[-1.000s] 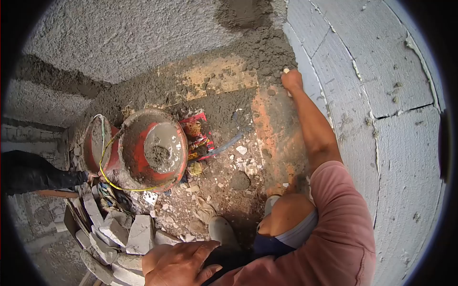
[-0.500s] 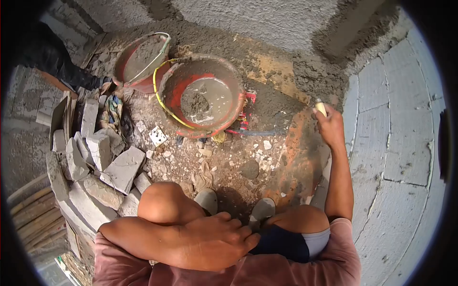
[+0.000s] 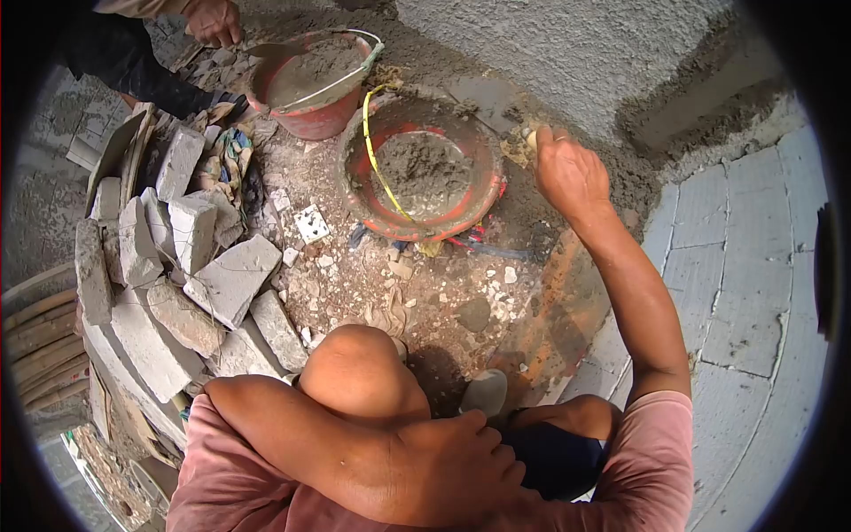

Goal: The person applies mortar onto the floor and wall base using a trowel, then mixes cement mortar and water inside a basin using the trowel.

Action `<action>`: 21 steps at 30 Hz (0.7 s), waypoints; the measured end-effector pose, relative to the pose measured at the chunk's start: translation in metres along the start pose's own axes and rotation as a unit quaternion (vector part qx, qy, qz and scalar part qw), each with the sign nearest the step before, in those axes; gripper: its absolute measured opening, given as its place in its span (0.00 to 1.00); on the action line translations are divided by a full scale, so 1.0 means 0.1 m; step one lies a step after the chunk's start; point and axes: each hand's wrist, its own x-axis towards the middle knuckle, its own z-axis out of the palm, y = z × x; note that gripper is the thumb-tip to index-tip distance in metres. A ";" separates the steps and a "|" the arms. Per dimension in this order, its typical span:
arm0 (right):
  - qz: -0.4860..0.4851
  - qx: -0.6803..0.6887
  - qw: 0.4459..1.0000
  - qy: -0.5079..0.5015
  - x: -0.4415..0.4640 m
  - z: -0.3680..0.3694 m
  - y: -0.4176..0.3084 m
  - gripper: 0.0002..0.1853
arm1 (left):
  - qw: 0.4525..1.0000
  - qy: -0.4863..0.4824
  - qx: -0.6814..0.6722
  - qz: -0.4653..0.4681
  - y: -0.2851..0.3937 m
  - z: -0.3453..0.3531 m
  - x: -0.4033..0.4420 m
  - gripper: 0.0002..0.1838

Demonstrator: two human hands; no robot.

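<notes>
My right hand (image 3: 572, 173) is closed round the pale handle of a trowel (image 3: 486, 108), whose blade reaches over the right rim of the nearer red bucket (image 3: 355, 191). Grey wet mortar (image 3: 424, 173) lies inside that bucket, and a yellow handle crosses it. My left hand (image 3: 456, 465) rests across my lap beside my bent knee, its fingers curled; whether anything is inside them is hidden. Behind and to the left stands a second red bucket (image 3: 324, 120), also holding mortar, with a white handle.
Broken grey blocks (image 3: 168, 310) are piled at left. At top left a co-worker's hand (image 3: 213, 21) holds a trowel by the second bucket. A rough plastered wall (image 3: 541, 53) rises behind, and a block wall (image 3: 745, 293) stands at right. Rubble covers the floor.
My right hand has moved from the mortar by the wall corner to the nearer bucket. The view has turned, and the co-worker's hand has come into sight at top left.
</notes>
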 end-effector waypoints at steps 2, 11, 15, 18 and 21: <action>0.036 0.006 0.999 0.025 -0.10 -0.14 0.15 0.10 | 1.000 -0.004 -0.004 -0.006 -0.03 0.00 -0.02 0.12; 0.455 0.615 0.638 -0.087 -0.99 1.22 1.30 0.16 | 0.992 -0.120 -0.017 0.020 -0.13 -0.47 0.12 0.20; 0.504 0.694 0.510 -0.065 -0.81 1.71 1.25 0.13 | 0.982 -0.165 -0.076 -0.059 -0.13 -0.49 0.40 0.21; 0.507 0.698 0.501 -0.067 -0.53 1.90 1.33 0.14 | 0.972 -0.194 -0.086 -0.098 -0.15 -0.49 0.60 0.21; 0.527 0.699 0.480 -0.056 -0.34 2.13 1.61 0.14 | 0.967 -0.213 -0.100 -0.099 -0.23 -0.40 0.75 0.23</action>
